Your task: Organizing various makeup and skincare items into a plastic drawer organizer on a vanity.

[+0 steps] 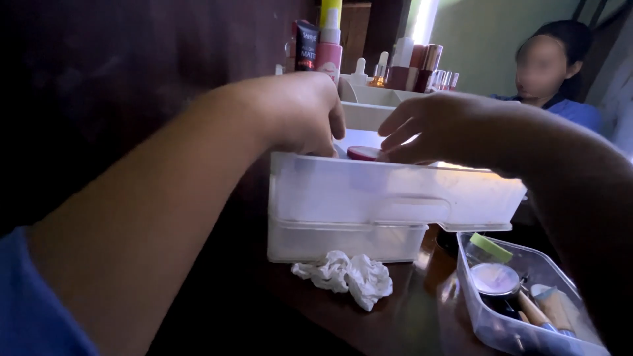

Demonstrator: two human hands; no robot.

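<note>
The fingers (316, 142) of the left hand (297, 112) are disappearing behind the front wall of the white drawer (369, 198), so their grip is not showing. The red round item (364, 153) is only peeking over that wall, under the right hand (435, 128). The clear tray (478, 316) is being cut by the lower picture edge. The bottles (402, 66) behind are looking blurred and small.

Dark wood table (422, 316) w/ clear plastic drawer (369, 204) right under both hands. Crumpled tissue (346, 275) below it, clear tray (521, 296) under right forearm.
</note>
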